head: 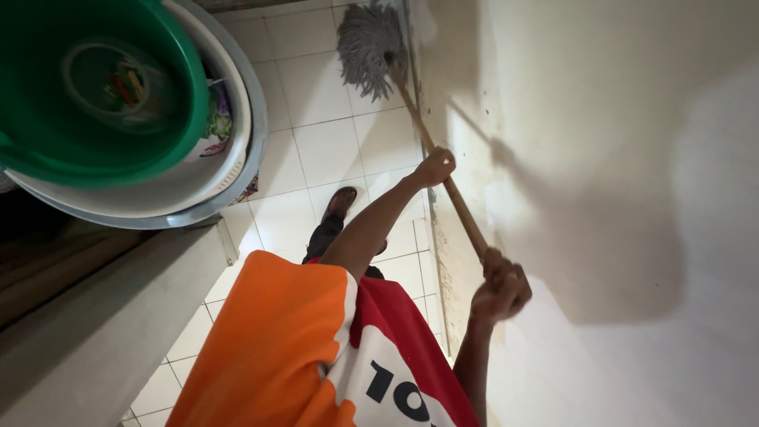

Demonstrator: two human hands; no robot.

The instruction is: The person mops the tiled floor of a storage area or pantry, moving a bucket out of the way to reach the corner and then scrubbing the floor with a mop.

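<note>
A mop with a grey string head (368, 47) and a wooden handle (461, 209) lies slanted along the foot of the cream wall (601, 158). Its head rests on the white tiled floor (332, 142). My left hand (435, 166) is closed around the handle lower down, nearer the mop head, with the arm stretched out. My right hand (500, 289) grips the handle's upper end, close to my body. An orange, red and white shirt (292, 348) fills the bottom of the view.
At the upper left, a green basin (158, 150) sits inside a white basin (229, 142) and a grey metal basin (253, 119) on a concrete ledge (103, 332). My sandalled foot (340, 202) stands on the tiles. The wall closes the right side.
</note>
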